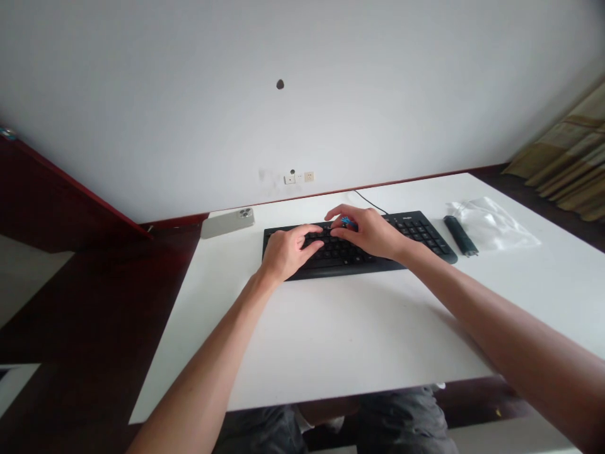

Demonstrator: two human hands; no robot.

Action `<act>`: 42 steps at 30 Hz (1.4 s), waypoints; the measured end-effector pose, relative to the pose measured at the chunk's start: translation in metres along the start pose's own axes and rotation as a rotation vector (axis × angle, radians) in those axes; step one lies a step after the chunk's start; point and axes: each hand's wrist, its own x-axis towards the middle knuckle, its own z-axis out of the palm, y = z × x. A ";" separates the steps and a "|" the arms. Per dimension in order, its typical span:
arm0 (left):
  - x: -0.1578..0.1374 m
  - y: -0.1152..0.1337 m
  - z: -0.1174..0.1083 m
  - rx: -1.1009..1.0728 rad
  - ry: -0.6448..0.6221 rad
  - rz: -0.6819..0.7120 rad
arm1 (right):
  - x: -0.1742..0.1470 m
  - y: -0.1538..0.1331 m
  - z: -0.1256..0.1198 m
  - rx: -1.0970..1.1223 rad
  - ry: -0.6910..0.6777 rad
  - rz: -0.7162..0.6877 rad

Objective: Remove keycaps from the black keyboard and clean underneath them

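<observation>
A black keyboard (326, 268) lies on the white table in front of me. My left hand (289, 249) rests over its left part, thumb and forefinger stretched to the right and apart, with nothing visible between them. Above the middle keys is my right hand (368, 230), fingers curled and pointing left. A small blue, spiky-looking thing (348, 222) shows among the right fingers; the hand hides most of it, and its kind is unclear. The thumb and fingertips of that hand are close to the keys near my left fingertips.
A phone (229, 222) lies at the table's back left. Right of the keyboard are a dark oblong object (459, 236) and a clear plastic bag (494, 227). A cable (371, 202) runs behind the keyboard. Wall sockets (299, 178) sit beyond the white table (331, 340).
</observation>
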 end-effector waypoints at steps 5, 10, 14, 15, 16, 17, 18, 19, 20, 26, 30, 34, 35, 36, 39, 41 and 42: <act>-0.002 0.005 0.004 -0.044 0.028 0.014 | -0.002 -0.011 0.000 0.100 -0.020 -0.012; -0.001 0.001 0.008 -0.163 0.046 -0.002 | -0.002 -0.019 0.001 0.264 -0.031 0.016; -0.001 0.001 0.008 -0.171 0.027 0.005 | -0.001 -0.017 -0.002 0.264 -0.063 0.006; -0.001 0.002 0.007 -0.164 0.022 0.005 | -0.001 -0.016 -0.003 0.240 -0.071 0.002; -0.002 0.002 0.007 -0.156 0.017 0.004 | -0.001 -0.014 -0.004 0.219 -0.079 -0.002; -0.002 0.003 0.006 -0.150 0.014 0.003 | 0.000 -0.013 -0.005 0.205 -0.083 -0.004; -0.002 0.004 0.006 -0.145 0.011 0.002 | 0.000 -0.011 -0.006 0.198 -0.084 -0.003; -0.003 0.005 0.006 -0.143 0.007 0.001 | 0.000 -0.011 -0.007 0.198 -0.085 0.000; -0.003 0.006 0.006 -0.143 0.004 0.001 | 0.000 -0.010 -0.007 0.199 -0.084 0.006; 0.000 0.005 0.000 -0.088 -0.013 0.015 | 0.001 -0.013 -0.009 0.144 -0.046 0.049; 0.006 -0.019 -0.020 -0.030 0.090 -0.065 | -0.002 -0.006 -0.018 -0.022 0.078 0.105; 0.013 -0.050 -0.040 0.092 0.184 -0.228 | -0.010 0.004 -0.032 -0.086 -0.012 0.154; 0.015 -0.055 -0.043 0.099 0.187 -0.228 | -0.012 0.005 -0.035 -0.101 -0.058 0.163; 0.015 -0.059 -0.044 0.107 0.189 -0.219 | -0.014 0.006 -0.037 -0.122 -0.105 0.168; 0.016 -0.064 -0.043 0.165 0.163 -0.159 | -0.016 0.003 -0.042 -0.190 -0.210 0.178; 0.015 -0.066 -0.040 0.215 0.121 -0.150 | -0.016 -0.001 -0.044 -0.228 -0.252 0.183; 0.015 -0.066 -0.038 0.238 0.105 -0.163 | -0.016 -0.003 -0.045 -0.246 -0.270 0.185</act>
